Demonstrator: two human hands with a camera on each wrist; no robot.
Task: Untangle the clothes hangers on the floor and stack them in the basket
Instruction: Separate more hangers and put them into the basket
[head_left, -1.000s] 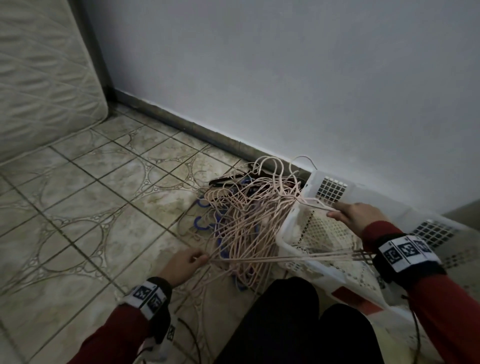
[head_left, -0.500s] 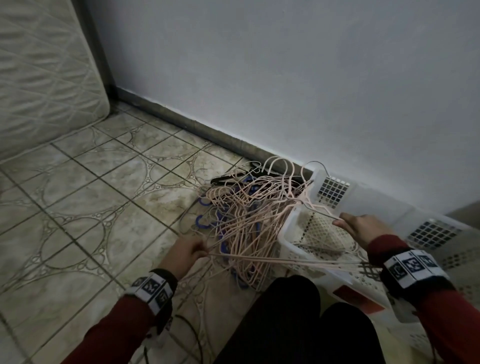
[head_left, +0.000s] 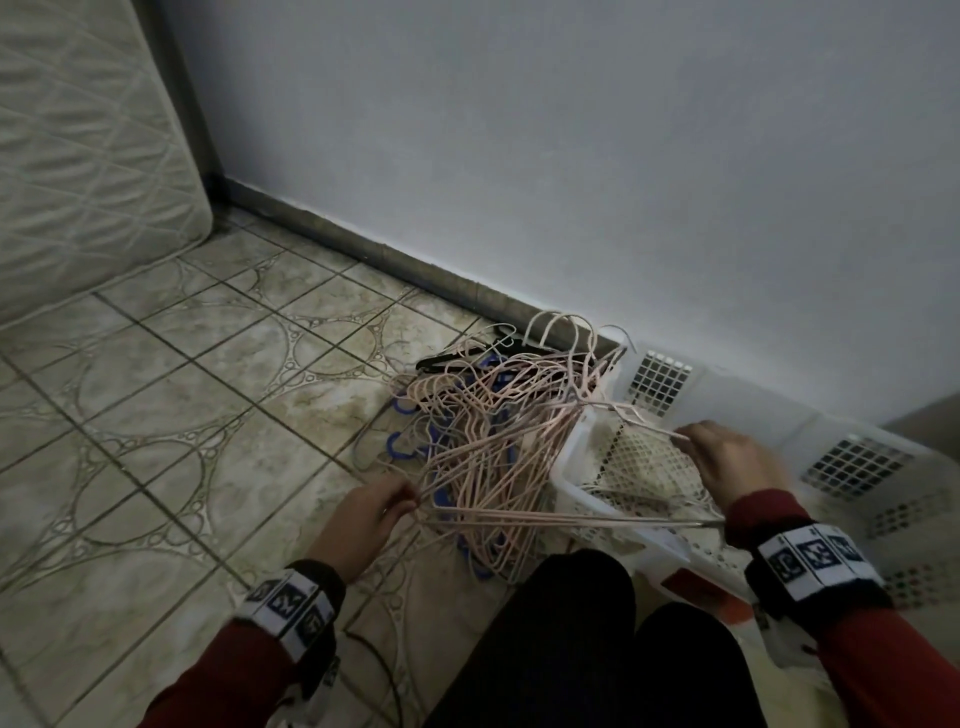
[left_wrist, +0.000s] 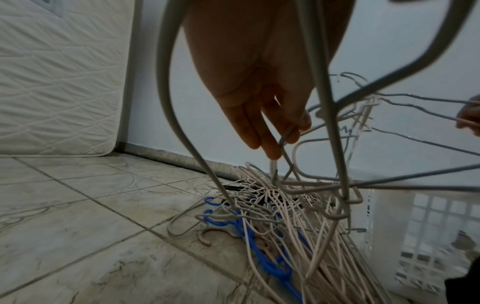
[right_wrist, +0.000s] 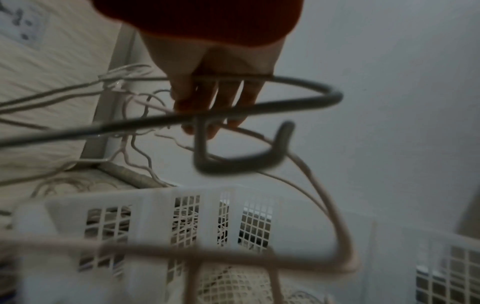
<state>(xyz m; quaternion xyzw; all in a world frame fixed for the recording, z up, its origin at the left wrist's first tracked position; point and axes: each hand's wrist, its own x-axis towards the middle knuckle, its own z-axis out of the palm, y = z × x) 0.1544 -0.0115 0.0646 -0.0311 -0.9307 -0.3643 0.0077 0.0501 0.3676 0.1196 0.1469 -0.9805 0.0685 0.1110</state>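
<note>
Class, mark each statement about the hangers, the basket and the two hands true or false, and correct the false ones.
1. The left hand pinches one end of a pink hanger held across the basket's near rim. True.
2. The white basket stands to the left of the hanger pile. False: it stands to the pile's right, by the wall.
3. The pile holds blue hangers among the pink ones. True.
4. The right hand rests empty on the floor. False: it holds hanger wire above the basket.
5. A mattress leans upright at the far left. True.
</note>
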